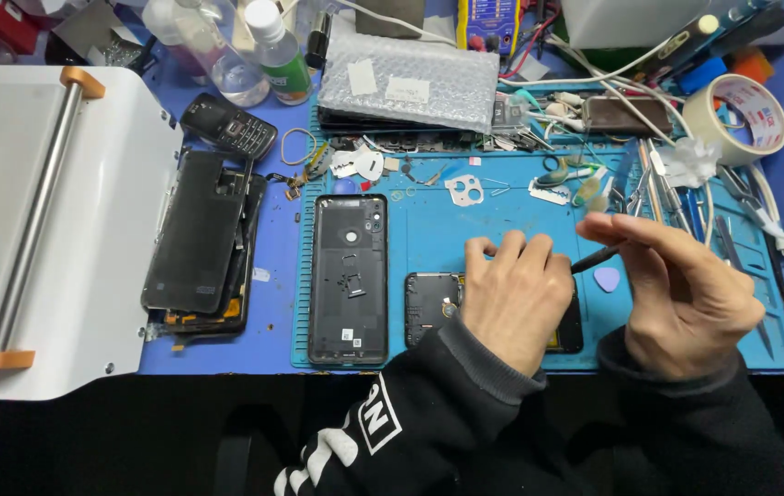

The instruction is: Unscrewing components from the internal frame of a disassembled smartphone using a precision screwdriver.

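An opened black phone body (430,306) lies on the blue work mat (428,225). My left hand (513,294) rests flat on top of it and hides most of it. My right hand (676,289) pinches a thin black tool (596,258) whose tip points left toward the phone, just beside my left fingers. A blue triangular pick (607,278) lies on the mat under the tool. To the left of the phone lies a separate black back cover (348,278), inner side up.
A white machine with a metal roller (38,207) fills the left side, with another dismantled phone (199,234) at its edge. Bottles (277,50), a keypad phone (228,126), a bubble-wrap bag (410,78), a tape roll (738,115), tweezers and cables crowd the back and right.
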